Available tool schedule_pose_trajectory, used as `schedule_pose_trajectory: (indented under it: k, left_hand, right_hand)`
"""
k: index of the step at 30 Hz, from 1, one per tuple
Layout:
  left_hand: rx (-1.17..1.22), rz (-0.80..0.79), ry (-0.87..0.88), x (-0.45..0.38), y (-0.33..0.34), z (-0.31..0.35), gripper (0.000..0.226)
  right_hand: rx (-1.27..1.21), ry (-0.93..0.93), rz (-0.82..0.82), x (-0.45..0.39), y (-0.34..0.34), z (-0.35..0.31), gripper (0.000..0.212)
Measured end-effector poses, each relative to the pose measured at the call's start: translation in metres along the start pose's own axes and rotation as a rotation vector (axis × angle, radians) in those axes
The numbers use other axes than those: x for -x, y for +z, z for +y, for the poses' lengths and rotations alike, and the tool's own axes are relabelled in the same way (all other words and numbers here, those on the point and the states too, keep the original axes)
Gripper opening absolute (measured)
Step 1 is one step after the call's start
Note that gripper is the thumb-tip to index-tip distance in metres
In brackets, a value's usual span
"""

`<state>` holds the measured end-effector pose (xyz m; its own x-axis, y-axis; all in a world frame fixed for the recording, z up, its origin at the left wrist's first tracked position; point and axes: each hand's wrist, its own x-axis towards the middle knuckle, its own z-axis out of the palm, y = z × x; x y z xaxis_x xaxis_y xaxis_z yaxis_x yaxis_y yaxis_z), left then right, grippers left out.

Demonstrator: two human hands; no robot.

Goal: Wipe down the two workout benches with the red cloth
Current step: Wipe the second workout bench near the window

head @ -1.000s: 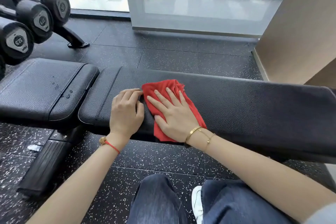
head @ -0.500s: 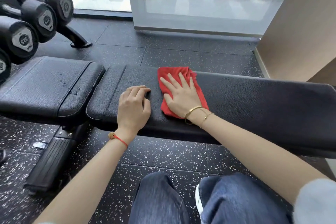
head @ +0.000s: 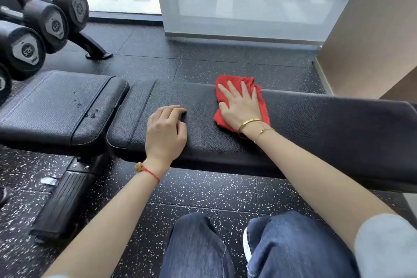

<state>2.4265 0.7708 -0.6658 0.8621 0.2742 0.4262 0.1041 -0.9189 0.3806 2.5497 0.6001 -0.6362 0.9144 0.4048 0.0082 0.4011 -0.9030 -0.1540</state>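
Note:
A black padded workout bench lies across the view, with a long pad (head: pixel 320 126) and a shorter pad (head: pixel 52 106) to its left. The red cloth (head: pixel 261 106) is spread on the long pad near its far edge. My right hand (head: pixel 241 108) presses flat on the cloth with fingers straight and spread. My left hand (head: pixel 165 133) rests on the same pad, left of the cloth, with loosely bent fingers and nothing in it. Small wet spots (head: pixel 88 109) dot the shorter pad.
A rack of black dumbbells (head: pixel 33 29) stands at the left, its foot (head: pixel 94 52) on the speckled rubber floor. A glass partition (head: pixel 243 7) rises behind the bench and a beige wall (head: pixel 372 40) stands at the right. My knees in jeans (head: pixel 259 248) are below.
My right hand has slid the red cloth rightward and toward the far edge of the long pad. The left hand has stayed in its spot on the pad.

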Motion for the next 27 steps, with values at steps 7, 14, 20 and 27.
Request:
schedule_pose_trajectory:
  k: [7,14,20,27]
  left_hand:
    - [0.006,0.001,0.007,0.000,0.000,-0.002,0.036]
    - [0.002,0.005,0.010,0.001,0.003,-0.004,0.037]
    - [-0.001,0.010,0.003,0.000,0.003,-0.003,0.035]
    - [-0.002,-0.001,0.009,0.000,0.003,-0.003,0.036]
  right_hand:
    - [0.020,-0.400,-0.014,0.073,0.005,-0.013,0.060]
    - [0.033,0.014,0.025,0.062,-0.015,0.096,0.057]
    - [0.031,0.051,0.057,0.036,-0.002,0.024,0.058]
    - [0.014,-0.174,0.051,0.066,0.012,-0.036,0.058]
